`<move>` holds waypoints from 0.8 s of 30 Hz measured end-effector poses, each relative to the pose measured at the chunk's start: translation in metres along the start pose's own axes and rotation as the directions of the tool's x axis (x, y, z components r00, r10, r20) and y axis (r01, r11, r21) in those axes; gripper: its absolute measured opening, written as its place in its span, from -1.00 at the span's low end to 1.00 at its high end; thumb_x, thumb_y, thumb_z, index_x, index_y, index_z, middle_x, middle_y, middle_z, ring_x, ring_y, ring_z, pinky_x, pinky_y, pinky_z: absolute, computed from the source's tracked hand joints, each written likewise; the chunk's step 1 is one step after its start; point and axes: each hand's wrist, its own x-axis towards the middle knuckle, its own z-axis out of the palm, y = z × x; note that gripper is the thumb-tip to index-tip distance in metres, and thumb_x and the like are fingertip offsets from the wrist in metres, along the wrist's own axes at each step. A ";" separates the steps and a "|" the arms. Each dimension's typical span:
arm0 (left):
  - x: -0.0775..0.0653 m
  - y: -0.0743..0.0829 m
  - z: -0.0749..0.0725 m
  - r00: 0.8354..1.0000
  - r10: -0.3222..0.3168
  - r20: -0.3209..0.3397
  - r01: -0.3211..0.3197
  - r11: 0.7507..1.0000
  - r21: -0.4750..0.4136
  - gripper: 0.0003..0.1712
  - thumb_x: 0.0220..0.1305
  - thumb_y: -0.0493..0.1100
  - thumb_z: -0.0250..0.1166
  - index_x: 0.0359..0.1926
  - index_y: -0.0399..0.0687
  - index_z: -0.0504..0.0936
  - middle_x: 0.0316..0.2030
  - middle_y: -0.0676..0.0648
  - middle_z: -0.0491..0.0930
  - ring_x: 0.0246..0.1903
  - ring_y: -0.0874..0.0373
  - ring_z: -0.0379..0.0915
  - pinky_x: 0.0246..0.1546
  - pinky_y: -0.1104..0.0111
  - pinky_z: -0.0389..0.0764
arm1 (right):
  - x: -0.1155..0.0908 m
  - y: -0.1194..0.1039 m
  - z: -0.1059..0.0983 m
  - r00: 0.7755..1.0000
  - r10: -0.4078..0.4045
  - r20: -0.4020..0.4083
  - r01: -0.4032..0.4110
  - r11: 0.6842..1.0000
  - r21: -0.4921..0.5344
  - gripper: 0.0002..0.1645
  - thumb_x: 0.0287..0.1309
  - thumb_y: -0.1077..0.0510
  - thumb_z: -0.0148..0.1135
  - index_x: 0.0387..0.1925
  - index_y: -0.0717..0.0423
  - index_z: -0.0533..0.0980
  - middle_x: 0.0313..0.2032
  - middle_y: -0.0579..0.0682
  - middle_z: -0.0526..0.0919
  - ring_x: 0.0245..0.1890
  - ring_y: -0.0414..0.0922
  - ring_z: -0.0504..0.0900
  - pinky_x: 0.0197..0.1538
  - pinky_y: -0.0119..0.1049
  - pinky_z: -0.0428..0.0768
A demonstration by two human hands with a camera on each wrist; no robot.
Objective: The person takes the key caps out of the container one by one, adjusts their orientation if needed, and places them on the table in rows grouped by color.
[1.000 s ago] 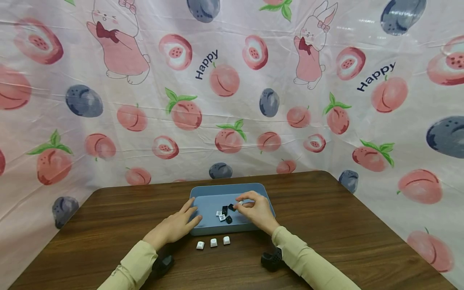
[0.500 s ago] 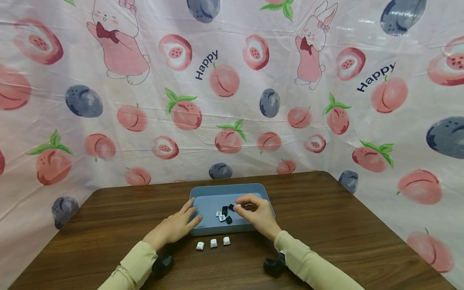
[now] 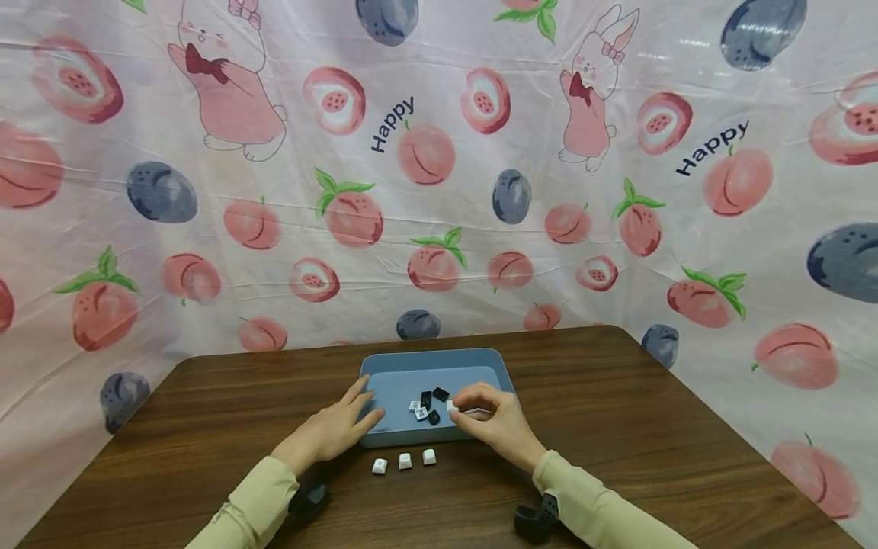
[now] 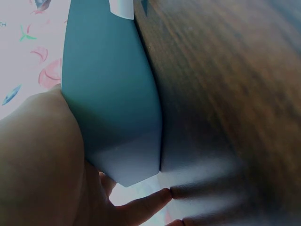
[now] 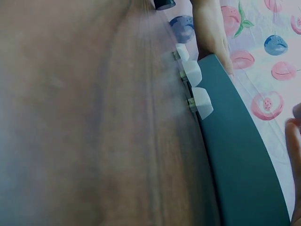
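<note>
My right hand (image 3: 501,424) pinches a small white keycap (image 3: 451,407) between thumb and fingers, above the front right part of a blue tray (image 3: 405,438). At the tray's left end, my left hand (image 3: 329,432) rests against the rim with its fingers spread and fairly straight. Inside the tray lie several loose keycaps, among them a black keycap (image 3: 441,394) and a white keycap (image 3: 414,406) with its underside up. Three white keycaps stand in a row on the table before the tray; the right wrist view shows the nearest keycap (image 5: 202,102) close to the tray wall.
A dark brown wooden table (image 3: 652,427) carries everything. Behind it hangs a curtain (image 3: 439,191) printed with peaches and rabbits. Black wrist devices, such as the right device (image 3: 536,520), sit beneath both sleeves.
My right hand has drawn back toward the front and slightly right with the white keycap, uncovering more of a black keycap in the tray. The left hand stays at the tray's left end.
</note>
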 end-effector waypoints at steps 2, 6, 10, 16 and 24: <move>0.000 0.000 0.000 1.000 -0.009 0.002 0.009 1.000 0.017 -0.21 0.56 0.28 -0.02 0.48 -0.23 0.33 0.61 -0.19 -0.05 0.30 -0.37 0.40 0.22 -0.27 0.41 | -0.003 0.001 -0.002 0.999 -0.016 0.029 0.016 1.000 0.002 -0.82 0.22 0.30 0.42 -0.14 0.25 0.68 -0.07 0.24 0.65 -0.10 -0.20 0.72 -0.04 -0.22 0.73; 0.000 0.003 0.000 1.000 -0.024 -0.009 0.024 0.997 0.077 -0.23 0.55 0.28 -0.03 0.47 -0.20 0.37 0.60 -0.18 0.00 0.23 -0.31 0.49 0.06 -0.24 0.53 | -0.008 0.003 -0.005 0.995 -0.048 0.088 0.049 0.999 -0.008 -0.85 0.21 0.30 0.43 -0.17 0.22 0.70 -0.11 0.20 0.67 -0.12 -0.15 0.74 -0.09 -0.19 0.75; 0.001 0.005 -0.001 0.999 -0.034 -0.028 0.037 0.993 0.115 -0.22 0.55 0.29 -0.03 0.46 -0.21 0.37 0.59 -0.18 0.04 0.31 -0.32 0.42 0.09 -0.26 0.50 | -0.010 0.004 -0.008 0.988 -0.063 0.142 0.068 0.997 -0.034 -0.86 0.19 0.27 0.45 -0.19 0.11 0.72 -0.12 0.13 0.70 -0.08 -0.16 0.71 -0.09 -0.19 0.75; 0.001 0.005 0.000 0.998 -0.036 -0.048 0.042 0.990 0.132 -0.20 0.55 0.30 -0.04 0.48 -0.20 0.36 0.59 -0.18 0.06 0.42 -0.34 0.25 0.22 -0.33 0.36 | -0.010 0.007 -0.010 0.969 -0.097 0.227 0.123 0.987 -0.104 -0.86 0.20 0.22 0.47 -0.18 0.07 0.73 -0.13 0.02 0.73 -0.06 -0.19 0.69 -0.14 -0.25 0.75; 0.000 0.003 0.000 0.997 -0.029 -0.078 0.040 0.988 0.148 -0.16 0.53 0.35 -0.06 0.45 -0.22 0.39 0.58 -0.19 0.09 0.42 -0.33 0.25 0.21 -0.31 0.39 | -0.009 0.009 -0.012 0.930 -0.190 0.316 0.246 0.958 -0.149 -0.86 0.19 0.25 0.46 -0.20 0.02 0.73 -0.19 -0.03 0.74 -0.19 -0.22 0.73 -0.26 -0.30 0.75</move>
